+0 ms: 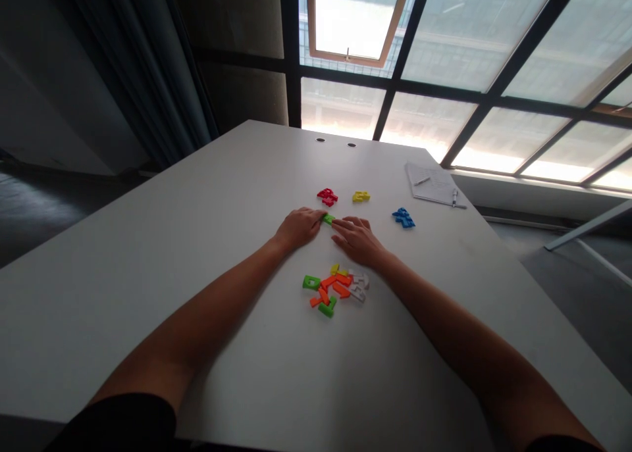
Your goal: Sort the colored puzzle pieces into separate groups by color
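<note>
Green plastic piece (328, 220): beyond mixed pile (340, 289), touched by left hand (299, 227) and right hand (358, 240), maybe for steadying; grip cannot be told | red pieces (326, 193), blue pieces (403, 219): beyond pile, seemingly grouped by colour

Left hand (300, 227) is covering one end of a green piece (329, 219); right hand (356, 238) is crowding the other, its fingertips blurring. Whether either is gripping or only touching: not showing. In the mixed pile (342, 289), pieces are overlapping, masking one another's edges. Writing on the papers (434, 183) is appearing too small for reading. Black sleeves (123, 422) are running out below, curtain (133, 64) above.
</note>
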### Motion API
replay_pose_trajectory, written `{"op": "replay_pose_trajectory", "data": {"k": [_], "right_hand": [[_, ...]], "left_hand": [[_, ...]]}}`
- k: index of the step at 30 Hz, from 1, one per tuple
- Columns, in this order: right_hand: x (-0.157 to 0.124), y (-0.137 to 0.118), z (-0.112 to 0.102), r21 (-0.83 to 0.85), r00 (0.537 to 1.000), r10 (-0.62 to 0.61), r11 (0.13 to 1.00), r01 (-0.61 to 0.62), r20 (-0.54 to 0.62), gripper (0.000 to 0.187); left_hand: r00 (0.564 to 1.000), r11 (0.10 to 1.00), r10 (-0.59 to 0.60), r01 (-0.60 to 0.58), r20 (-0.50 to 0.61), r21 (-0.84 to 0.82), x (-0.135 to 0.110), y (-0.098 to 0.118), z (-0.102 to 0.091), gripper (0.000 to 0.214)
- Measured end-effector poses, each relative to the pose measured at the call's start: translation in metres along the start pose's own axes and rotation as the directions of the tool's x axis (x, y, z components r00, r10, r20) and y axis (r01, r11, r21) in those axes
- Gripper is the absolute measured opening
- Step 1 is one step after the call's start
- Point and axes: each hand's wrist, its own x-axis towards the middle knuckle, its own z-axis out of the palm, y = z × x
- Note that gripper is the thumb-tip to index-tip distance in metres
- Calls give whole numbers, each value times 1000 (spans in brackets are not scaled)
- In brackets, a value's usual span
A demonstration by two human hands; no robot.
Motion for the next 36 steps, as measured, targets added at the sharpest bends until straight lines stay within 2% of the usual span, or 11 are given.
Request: {"op": "replay_pose_trajectory", "data": {"k": [5, 7, 10, 14, 17, 21, 23, 29, 36], "right_hand": [[1, 1, 4, 54, 1000, 0, 999, -2, 21, 52], [-1, 2, 3, 101, 999, -25, 995, 27, -22, 49], [-6, -4, -5, 230, 985, -107, 964, 136, -135, 38], [-13, -29, -20, 454, 942, -272, 826, 333, -197, 30], [-16, -52, -29, 521, 902, -401, 742, 422, -161, 30], [-18, -66, -33, 461, 857, -511, 746, 481, -68, 33], [-18, -64, -32, 420, 861, -505, 770, 480, -58, 33], [-15, -42, -28, 271, 912, -400, 872, 408, -84, 32], [-13, -6, -21, 94, 980, -175, 978, 184, -98, 18]], "left_hand": [[1000, 1000, -3, 3, -6, 2, 0, -2, 2, 39], [1000, 1000, -16, 16, -11, 18, 0, -3, 3, 40], [999, 998, -49, 49, -12, 46, -1, -2, 2, 45], [996, 994, -92, 92, -15, 61, -2, -1, 0, 50], [988, 986, -150, 152, -33, 71, -2, -1, 1, 50], [979, 974, -199, 203, -55, 101, -3, -1, 4, 43], [980, 973, -191, 196, -56, 119, -3, 0, 4, 37], [981, 971, -193, 194, -18, 141, -2, 0, -4, 32], [988, 985, -151, 151, -3, 84, -2, -12, -1, 36]]}}
